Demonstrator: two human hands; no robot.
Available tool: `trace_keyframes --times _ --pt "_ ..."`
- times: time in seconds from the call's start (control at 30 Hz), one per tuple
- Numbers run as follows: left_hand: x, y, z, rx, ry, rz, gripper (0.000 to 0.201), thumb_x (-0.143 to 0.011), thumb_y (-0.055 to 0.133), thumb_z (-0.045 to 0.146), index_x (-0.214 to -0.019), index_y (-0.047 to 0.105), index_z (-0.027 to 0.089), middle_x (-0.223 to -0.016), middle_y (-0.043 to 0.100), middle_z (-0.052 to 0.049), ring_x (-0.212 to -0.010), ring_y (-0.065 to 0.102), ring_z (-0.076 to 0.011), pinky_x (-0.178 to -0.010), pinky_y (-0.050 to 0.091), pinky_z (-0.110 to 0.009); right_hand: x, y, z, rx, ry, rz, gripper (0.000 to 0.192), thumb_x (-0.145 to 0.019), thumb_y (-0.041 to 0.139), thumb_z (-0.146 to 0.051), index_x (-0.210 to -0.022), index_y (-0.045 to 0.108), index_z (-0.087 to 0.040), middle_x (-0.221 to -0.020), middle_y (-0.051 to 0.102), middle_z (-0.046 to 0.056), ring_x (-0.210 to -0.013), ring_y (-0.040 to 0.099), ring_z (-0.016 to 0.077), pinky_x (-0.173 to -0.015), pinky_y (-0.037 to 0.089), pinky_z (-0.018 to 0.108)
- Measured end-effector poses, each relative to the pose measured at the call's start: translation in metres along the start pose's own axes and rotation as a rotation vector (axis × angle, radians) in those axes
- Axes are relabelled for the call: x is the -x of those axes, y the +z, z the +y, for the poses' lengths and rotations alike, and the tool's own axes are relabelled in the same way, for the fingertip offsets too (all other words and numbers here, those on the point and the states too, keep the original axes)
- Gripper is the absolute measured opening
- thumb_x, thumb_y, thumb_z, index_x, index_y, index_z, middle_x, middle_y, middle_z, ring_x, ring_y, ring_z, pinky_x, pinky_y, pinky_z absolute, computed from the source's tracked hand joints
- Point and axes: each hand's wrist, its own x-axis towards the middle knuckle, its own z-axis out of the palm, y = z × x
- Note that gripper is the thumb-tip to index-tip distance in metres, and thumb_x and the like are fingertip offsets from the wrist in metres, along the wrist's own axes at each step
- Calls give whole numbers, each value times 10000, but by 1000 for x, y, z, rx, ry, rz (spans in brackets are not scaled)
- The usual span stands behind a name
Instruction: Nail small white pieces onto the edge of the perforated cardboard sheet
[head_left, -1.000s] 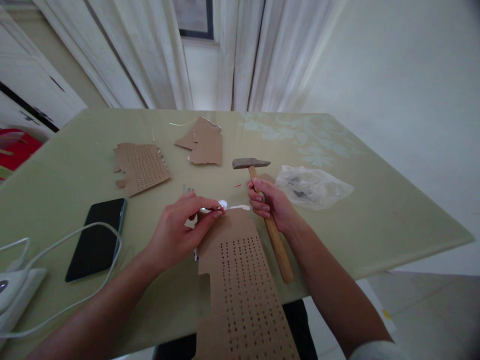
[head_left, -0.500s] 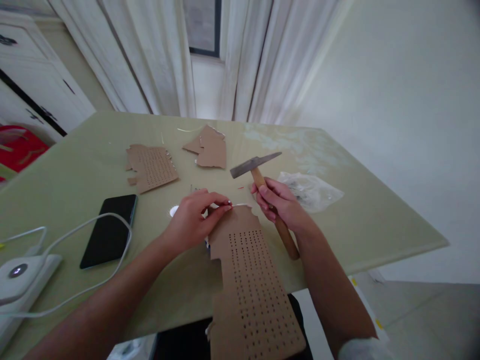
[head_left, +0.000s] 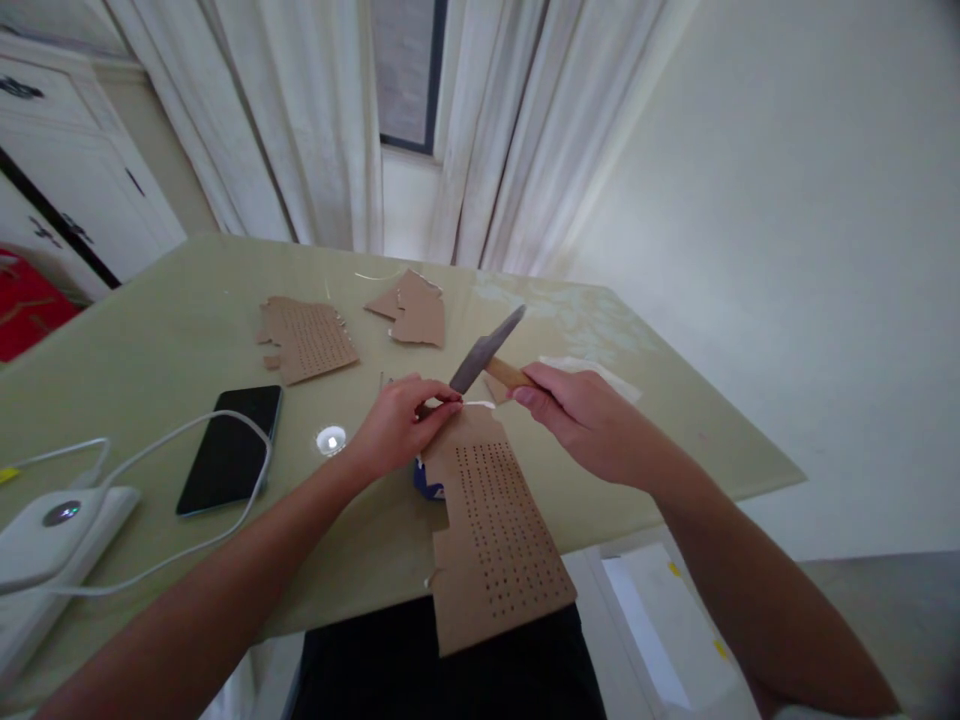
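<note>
The hammer [head_left: 487,350] has swung toward the left hand [head_left: 401,425], whose fingertips pinch together at the perforated cardboard's [head_left: 510,530] far edge, any contents hidden. The right hand [head_left: 581,415] grips the wooden handle, the sensible hold: probably head-heavy, stiff. The cardboard, overhanging the table [head_left: 322,580], looks light, bendable.

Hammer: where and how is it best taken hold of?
Probably by its wooden handle, from the right: the handle runs that way from the metal head, straight and slim enough for the right hand to wrap, while the head tilts close to the left hand.
</note>
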Motion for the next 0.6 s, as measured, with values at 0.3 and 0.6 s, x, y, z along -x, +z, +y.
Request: trace_keyframes --times 0.3,0.6 --pt "-1 -1 -3 27 -40 -40 193 -1009 681 346 -994 818 211 -830 781 -30 -630 622 -142 -668 499 -283 -2 -1 -9 58 18 72 340 -1131 548 -417 -836 545 -248 -663 537 -6 -615 460 190 -654 213 348" --pt "-2 0 -3 55 -13 -52 197 -1016 661 337 -984 800 201 -874 793 -32 -631 608 -133 -651 478 -276 -1 9 0 162 58 0 316 -1154 491 -410 -902 559 -232 -732 582 13 -682 516 200 -671 254 333"
